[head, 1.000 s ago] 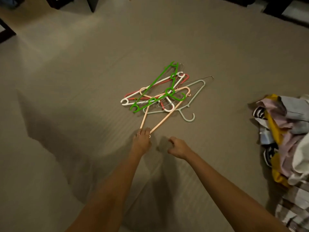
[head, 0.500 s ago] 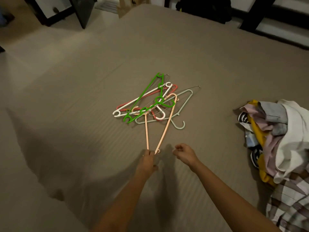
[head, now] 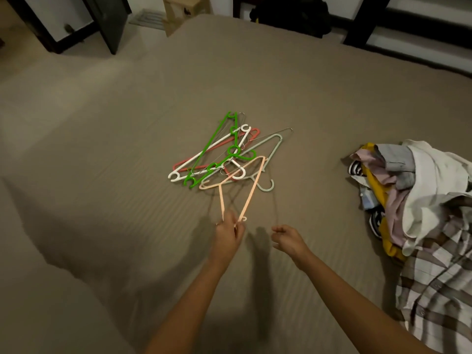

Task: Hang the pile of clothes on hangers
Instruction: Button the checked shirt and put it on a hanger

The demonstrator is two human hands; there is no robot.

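Hangers [head: 229, 157] are heaped in a loose tangle near the middle of a taupe bed sheet [head: 115, 154]. A green hanger [head: 211, 146] lies on top, crossed with a white hanger [head: 201, 157], a coral hanger [head: 254, 131] and a pale sage hanger [head: 279, 137]. A thin wire hanger [head: 283, 131] pokes out at the far right of the heap.

A peach hanger [head: 251, 192] is gripped by the left hand [head: 227, 236] at its near corner, where two long sides meet, with thumb and fingers closed round it. Its far side sits at the near edge of the heap, though whether it touches the hangers beneath cannot be told from this angle.

The right hand [head: 288, 241] is held just beside the left, apart from it, above the sheet. Its fingers are loosely curled and nothing is seen in them.

The pile of clothes [head: 398, 190] lies on the sheet well to the right of the heap, touched by neither hand. A white garment [head: 439, 180] is draped over its top, mustard, pink and grey pieces are bunched beneath, and a plaid shirt [head: 434, 290] is spread at the near side. Beyond the bed's far edge a cardboard box [head: 184, 11] and a dark bag [head: 293, 14] are seen.
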